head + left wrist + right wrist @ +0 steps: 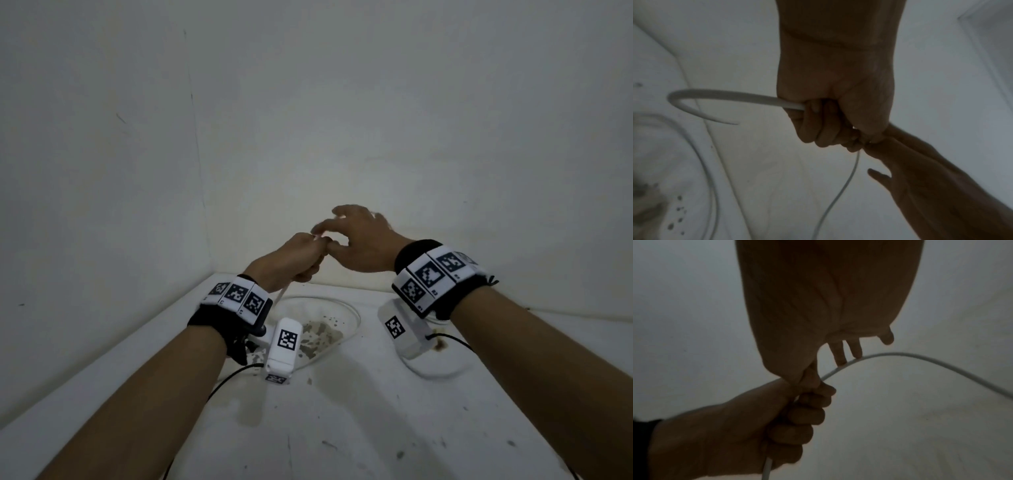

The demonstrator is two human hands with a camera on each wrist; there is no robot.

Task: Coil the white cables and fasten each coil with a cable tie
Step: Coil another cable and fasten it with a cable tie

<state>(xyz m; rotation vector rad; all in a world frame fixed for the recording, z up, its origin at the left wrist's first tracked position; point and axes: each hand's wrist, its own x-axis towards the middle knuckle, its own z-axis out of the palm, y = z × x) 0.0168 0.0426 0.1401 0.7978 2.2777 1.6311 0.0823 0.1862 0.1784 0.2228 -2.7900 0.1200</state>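
Observation:
Both hands are raised together above the white table (pixel 359 418) near the corner. My left hand (pixel 301 255) is a fist round the white cable (pixel 282 295), which drops from below the fist toward the table. In the left wrist view, the left hand (pixel 830 123) has a curved stretch of cable (pixel 725 95) sticking out to the left, and a thinner strand hangs down. My right hand (pixel 359 240) pinches the cable just above the left fist with thumb and forefinger. In the right wrist view, the cable (pixel 920 356) arcs away to the right past the right hand's (pixel 818 321) other, straighter fingers. No cable tie shows.
More of the white cable lies in a wide loop (pixel 358 318) on the table under the hands, around a brown stain (pixel 320 332). Plain walls close in on the left and behind, meeting in a corner (pixel 205 219). Thin black leads run from the wrist cameras.

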